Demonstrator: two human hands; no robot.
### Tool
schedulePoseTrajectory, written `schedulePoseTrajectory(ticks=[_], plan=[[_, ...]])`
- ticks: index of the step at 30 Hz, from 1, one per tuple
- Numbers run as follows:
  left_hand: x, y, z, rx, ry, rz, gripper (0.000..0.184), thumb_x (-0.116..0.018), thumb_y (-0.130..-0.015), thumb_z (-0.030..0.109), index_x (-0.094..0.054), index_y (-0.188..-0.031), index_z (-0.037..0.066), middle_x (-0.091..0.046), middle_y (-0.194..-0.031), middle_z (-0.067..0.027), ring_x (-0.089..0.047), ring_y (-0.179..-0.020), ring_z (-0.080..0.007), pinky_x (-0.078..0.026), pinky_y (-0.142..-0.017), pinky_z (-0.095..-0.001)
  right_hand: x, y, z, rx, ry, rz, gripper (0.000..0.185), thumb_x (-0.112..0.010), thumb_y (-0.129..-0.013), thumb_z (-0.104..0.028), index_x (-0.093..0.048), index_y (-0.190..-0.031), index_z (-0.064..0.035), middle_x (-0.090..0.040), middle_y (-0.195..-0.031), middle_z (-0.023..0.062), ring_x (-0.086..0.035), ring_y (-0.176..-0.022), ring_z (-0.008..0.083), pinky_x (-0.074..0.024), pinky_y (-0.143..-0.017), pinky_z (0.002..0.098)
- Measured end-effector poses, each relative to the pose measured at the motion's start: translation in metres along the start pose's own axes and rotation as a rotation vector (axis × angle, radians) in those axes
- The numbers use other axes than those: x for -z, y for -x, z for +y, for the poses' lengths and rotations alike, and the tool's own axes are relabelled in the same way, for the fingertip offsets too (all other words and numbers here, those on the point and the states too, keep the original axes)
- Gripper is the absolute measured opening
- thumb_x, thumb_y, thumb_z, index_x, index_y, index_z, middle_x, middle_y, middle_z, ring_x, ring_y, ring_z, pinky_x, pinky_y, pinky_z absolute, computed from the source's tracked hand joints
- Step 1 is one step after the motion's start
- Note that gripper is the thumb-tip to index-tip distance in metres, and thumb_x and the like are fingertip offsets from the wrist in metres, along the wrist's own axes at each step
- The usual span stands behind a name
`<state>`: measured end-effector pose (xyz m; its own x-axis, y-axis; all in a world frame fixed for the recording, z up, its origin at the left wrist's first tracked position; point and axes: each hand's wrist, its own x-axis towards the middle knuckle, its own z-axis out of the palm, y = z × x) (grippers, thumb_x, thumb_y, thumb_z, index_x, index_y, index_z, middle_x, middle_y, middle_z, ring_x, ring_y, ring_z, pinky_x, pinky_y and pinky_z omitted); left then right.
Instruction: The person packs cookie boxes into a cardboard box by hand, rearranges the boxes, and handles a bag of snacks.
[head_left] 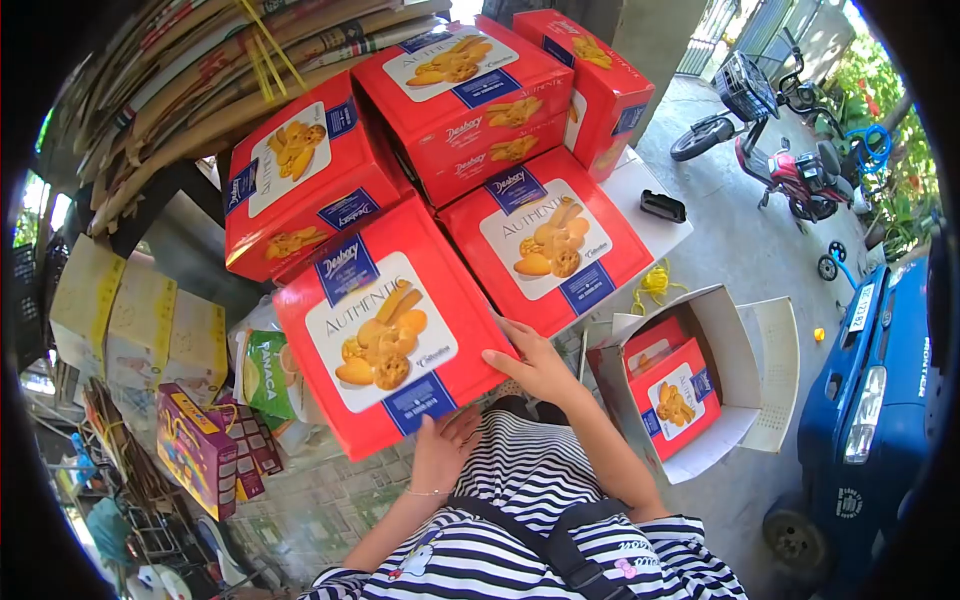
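A large red biscuit box (390, 325) is between my two hands, its printed front facing up. My right hand (535, 368) grips its right corner, thumb on top and fingers at the side. At its bottom edge is my left hand (447, 455), thumb against the box and the other fingers partly under it. Beside it lies another red box (555, 235). Behind stand more red boxes, one at the left (300, 180), a stack in the middle (480, 100) and one upright at the right (595, 90).
An open white carton (735, 365) holding red boxes stands at the right. Flattened cardboard (180, 90) is stacked at the upper left. Yellowish cartons (145, 315) and a purple box (195, 445) are at the left. A blue vehicle (885, 400) and a motorbike (800, 165) are farther right.
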<state>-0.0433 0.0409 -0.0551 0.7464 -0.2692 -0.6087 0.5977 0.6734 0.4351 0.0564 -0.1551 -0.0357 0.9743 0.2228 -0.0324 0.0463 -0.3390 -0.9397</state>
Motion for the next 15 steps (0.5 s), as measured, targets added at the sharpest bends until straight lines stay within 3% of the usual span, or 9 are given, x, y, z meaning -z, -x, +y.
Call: schedulePoseTrajectory(ticks=[3, 6, 7, 8, 10, 13, 15], plan=[[0.033, -0.006, -0.030, -0.054, -0.371, -0.109, 0.063, -0.046, -0.085, 0.050, -0.039, -0.125, 0.002, -0.046, -0.125, -0.0138, -0.045, -0.114, -0.0255, -0.034, -0.097, -0.0377, 0.009, 0.023, 0.003, -0.053, -0.069, -0.035, 0.061, -0.058, -0.082, -0.031, -0.035, -0.132, -0.0033, -0.044, -0.127, 0.0199, -0.038, -0.121, 0.0285, -0.0277, -0.101, 0.0347], [0.055, 0.007, -0.041, 0.125, -0.368, -0.194, 0.071, -0.056, -0.080, 0.048, -0.033, -0.130, 0.002, -0.042, -0.129, -0.0111, -0.043, -0.115, -0.0228, -0.031, -0.100, -0.0352, 0.011, 0.052, 0.016, -0.050, -0.167, -0.059, 0.063, -0.056, -0.083, -0.029, -0.029, -0.135, -0.0054, -0.038, -0.133, 0.0186, -0.033, -0.125, 0.0268, -0.0241, -0.103, 0.0348], [0.062, 0.010, -0.040, 0.265, -0.224, -0.262, 0.078, -0.059, -0.077, 0.050, -0.031, -0.132, 0.003, -0.038, -0.133, -0.0104, -0.036, -0.121, -0.0223, -0.024, -0.104, -0.0361, 0.011, 0.064, 0.023, -0.030, -0.192, -0.063, 0.064, -0.056, -0.083, -0.027, -0.027, -0.136, -0.0058, -0.034, -0.136, 0.0172, -0.030, -0.127, 0.0252, -0.0215, -0.104, 0.0339], [0.063, 0.013, -0.044, 0.268, -0.225, -0.263, 0.078, -0.059, -0.077, 0.050, -0.031, -0.132, 0.003, -0.038, -0.133, -0.0104, -0.036, -0.121, -0.0223, -0.024, -0.104, -0.0361, 0.007, 0.076, 0.040, -0.045, -0.301, -0.073, 0.065, -0.056, -0.083, -0.023, -0.025, -0.137, -0.0055, -0.028, -0.140, 0.0146, -0.024, -0.130, 0.0228, -0.0173, -0.106, 0.0332], [0.058, 0.015, -0.049, 0.074, -0.197, -0.207, 0.080, -0.061, -0.075, 0.050, -0.031, -0.132, 0.003, -0.034, -0.136, -0.0095, -0.031, -0.125, -0.0223, -0.020, -0.106, -0.0364, -0.001, 0.096, 0.050, -0.040, -0.348, -0.011, 0.064, -0.056, -0.083, -0.022, -0.025, -0.137, -0.0051, -0.027, -0.140, 0.0142, -0.023, -0.131, 0.0226, -0.0163, -0.106, 0.0332], [0.056, 0.007, -0.057, 0.092, -0.124, -0.120, 0.076, -0.060, -0.077, 0.047, -0.030, -0.132, 0.003, -0.036, -0.134, -0.0101, -0.033, -0.123, -0.0240, -0.020, -0.106, -0.0384, -0.004, 0.116, 0.067, -0.036, -0.403, 0.066, 0.068, -0.058, -0.082, -0.015, -0.021, -0.138, -0.0055, -0.025, -0.141, 0.0129, -0.022, -0.131, 0.0222, -0.0172, -0.106, 0.0337], [0.045, 0.004, -0.059, 0.121, -0.096, -0.076, 0.073, -0.060, -0.078, 0.044, -0.030, -0.132, 0.003, -0.037, -0.133, -0.0111, -0.034, -0.123, -0.0252, -0.021, -0.105, -0.0401, 0.001, 0.123, 0.070, -0.251, -0.783, -0.025, 0.079, -0.063, -0.079, -0.012, -0.013, -0.139, -0.0031, -0.022, -0.142, 0.0107, -0.025, -0.129, 0.0203, -0.0210, -0.105, 0.0339]])
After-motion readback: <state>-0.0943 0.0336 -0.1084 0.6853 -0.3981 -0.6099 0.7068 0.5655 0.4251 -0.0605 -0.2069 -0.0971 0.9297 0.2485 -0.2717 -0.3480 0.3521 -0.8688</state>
